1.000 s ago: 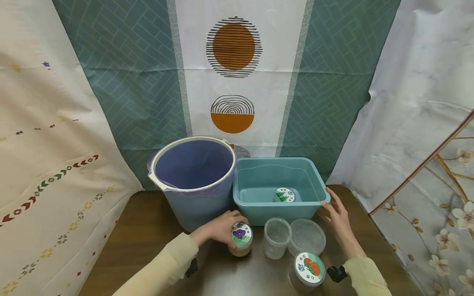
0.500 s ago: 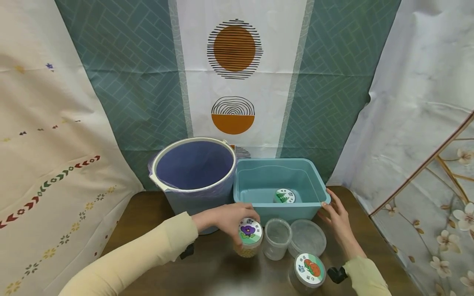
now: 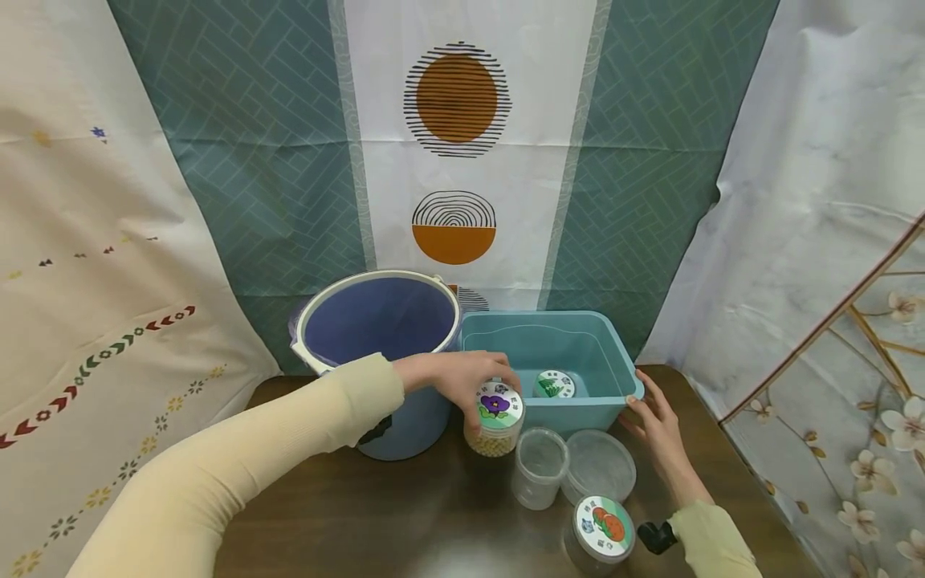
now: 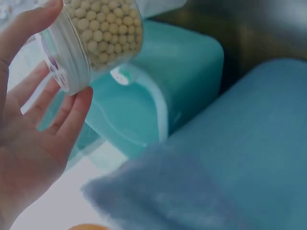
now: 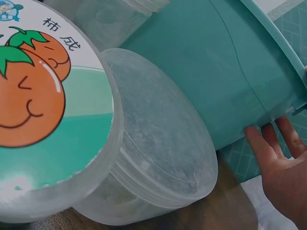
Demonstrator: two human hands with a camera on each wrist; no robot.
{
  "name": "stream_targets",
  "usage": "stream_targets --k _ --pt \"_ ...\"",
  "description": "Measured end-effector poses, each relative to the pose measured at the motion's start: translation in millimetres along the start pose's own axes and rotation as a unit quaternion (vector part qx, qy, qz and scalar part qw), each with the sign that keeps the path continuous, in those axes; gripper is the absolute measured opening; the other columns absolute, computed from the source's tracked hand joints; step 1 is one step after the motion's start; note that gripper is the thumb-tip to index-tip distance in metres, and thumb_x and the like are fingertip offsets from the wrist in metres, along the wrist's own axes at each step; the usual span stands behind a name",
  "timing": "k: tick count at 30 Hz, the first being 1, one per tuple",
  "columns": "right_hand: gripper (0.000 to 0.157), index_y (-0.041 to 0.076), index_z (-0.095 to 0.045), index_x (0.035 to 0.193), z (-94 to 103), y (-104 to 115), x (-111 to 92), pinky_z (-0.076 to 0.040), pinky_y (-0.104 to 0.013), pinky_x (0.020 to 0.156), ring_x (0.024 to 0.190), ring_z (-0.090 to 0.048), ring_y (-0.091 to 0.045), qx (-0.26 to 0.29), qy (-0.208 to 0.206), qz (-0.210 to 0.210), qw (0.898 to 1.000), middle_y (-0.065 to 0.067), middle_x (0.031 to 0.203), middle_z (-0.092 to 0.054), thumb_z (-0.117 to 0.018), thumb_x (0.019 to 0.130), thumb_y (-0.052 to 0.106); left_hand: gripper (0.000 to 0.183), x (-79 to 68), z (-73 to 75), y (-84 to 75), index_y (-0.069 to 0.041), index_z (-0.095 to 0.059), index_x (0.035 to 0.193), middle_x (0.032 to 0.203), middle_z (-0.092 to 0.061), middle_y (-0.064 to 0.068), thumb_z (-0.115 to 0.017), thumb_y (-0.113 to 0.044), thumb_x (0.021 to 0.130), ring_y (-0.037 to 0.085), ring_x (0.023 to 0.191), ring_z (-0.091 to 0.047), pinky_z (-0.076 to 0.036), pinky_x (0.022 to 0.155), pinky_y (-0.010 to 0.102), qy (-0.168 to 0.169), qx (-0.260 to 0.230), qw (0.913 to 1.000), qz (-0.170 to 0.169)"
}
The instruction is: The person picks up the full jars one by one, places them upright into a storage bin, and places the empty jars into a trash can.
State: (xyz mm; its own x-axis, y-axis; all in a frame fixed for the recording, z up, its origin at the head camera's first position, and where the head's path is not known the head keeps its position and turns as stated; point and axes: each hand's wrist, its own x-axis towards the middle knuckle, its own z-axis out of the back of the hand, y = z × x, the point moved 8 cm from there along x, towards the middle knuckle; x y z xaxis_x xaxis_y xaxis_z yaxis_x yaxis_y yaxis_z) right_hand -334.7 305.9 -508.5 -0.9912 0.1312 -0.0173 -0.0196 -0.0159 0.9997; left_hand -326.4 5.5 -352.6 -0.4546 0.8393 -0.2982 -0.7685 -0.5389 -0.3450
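My left hand point(image 3: 466, 376) holds a clear round jar point(image 3: 493, 443) of small pale yellow balls by its lid, which carries a purple flower label. In the left wrist view the thumb and fingers point(image 4: 76, 112) span the lid, and the jar is tipped in that view. The jar is at the front rim of a teal plastic basin point(image 3: 571, 415), overlapping it in the head view. Inside the basin stands a jar with a green-plant label point(image 3: 555, 384). My right hand point(image 3: 661, 425) touches the basin's front right corner, its fingers fairly straight against the outer wall.
Left of the basin stands a blue bucket point(image 3: 415, 429) with a white rim and a purple liner. In front are a clear container point(image 3: 538, 474), a wider clear-lidded tub point(image 3: 601, 466) and a jar with an orange persimmon label point(image 3: 604, 527). Patterned cloths hang behind the table point(image 3: 347, 518).
My left hand has lifted the purple-flower jar and carried it right and away from me, toward the basin's front rim. The right hand stays at the basin corner.
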Motion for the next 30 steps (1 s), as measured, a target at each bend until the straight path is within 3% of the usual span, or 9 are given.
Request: stream_targets --k 5,12,17,24,30 --pt "0.063 0.03 -0.026 0.157 1.0 -0.1 -1.2 -0.056 -0.019 0.086 0.105 -0.057 0.01 0.002 -0.002 -0.001 1.0 0.01 0.127 -0.048 -0.055 0.101 0.033 0.078 7.8 27.1 2.7 -0.023 -0.052 0.139 0.139 -0.044 0.003 -0.09 -0.025 0.071 0.019 0.123 -0.044 -0.048 0.1 0.032 0.005 -0.007 1.0 -0.004" --pt "0.063 0.029 -0.026 0.157 1.2 -1.1 -2.5 -0.056 -0.019 0.086 0.102 -0.059 0.009 -0.002 -0.006 -0.003 1.0 0.007 0.128 -0.048 -0.055 0.101 0.033 0.081 23.2 56.2 11.0 -0.023 -0.049 0.141 0.139 -0.043 0.004 -0.09 -0.023 0.071 0.019 0.123 -0.046 -0.049 0.102 0.033 -0.014 0.012 0.9996 -0.022" --pt "0.063 0.03 -0.026 0.157 0.5 -1.1 -2.8 -0.056 -0.02 0.086 0.102 -0.059 0.009 -0.004 -0.004 -0.001 1.0 0.005 0.131 -0.046 -0.055 0.101 0.034 0.081 33.1 71.2 21.7 -0.026 -0.049 0.141 0.143 -0.04 0.003 -0.089 -0.018 0.072 0.021 0.128 -0.043 -0.048 0.106 0.037 -0.022 0.026 0.9994 0.009" --pt "0.063 0.031 -0.026 0.157 1.3 0.7 -3.2 -0.056 -0.019 0.086 0.105 -0.058 0.009 0.001 -0.008 -0.006 1.0 0.007 0.131 -0.047 -0.056 0.101 0.034 0.081 47.8 84.7 32.3 -0.025 -0.048 0.142 0.161 -0.023 0.008 -0.084 -0.003 0.073 0.028 0.142 -0.033 -0.044 0.112 0.046 -0.033 -0.011 0.9979 0.055" --pt "0.062 0.031 -0.027 0.156 0.4 0.9 -1.2 -0.056 -0.019 0.086 0.102 -0.062 0.005 -0.011 -0.009 -0.004 1.0 0.003 0.132 -0.046 -0.055 0.101 0.034 0.079 59.6 87.8 42.9 -0.028 -0.048 0.142 0.158 -0.028 0.004 -0.082 -0.003 0.075 0.025 0.136 -0.037 -0.049 0.107 0.039 -0.045 -0.011 0.9957 0.08"
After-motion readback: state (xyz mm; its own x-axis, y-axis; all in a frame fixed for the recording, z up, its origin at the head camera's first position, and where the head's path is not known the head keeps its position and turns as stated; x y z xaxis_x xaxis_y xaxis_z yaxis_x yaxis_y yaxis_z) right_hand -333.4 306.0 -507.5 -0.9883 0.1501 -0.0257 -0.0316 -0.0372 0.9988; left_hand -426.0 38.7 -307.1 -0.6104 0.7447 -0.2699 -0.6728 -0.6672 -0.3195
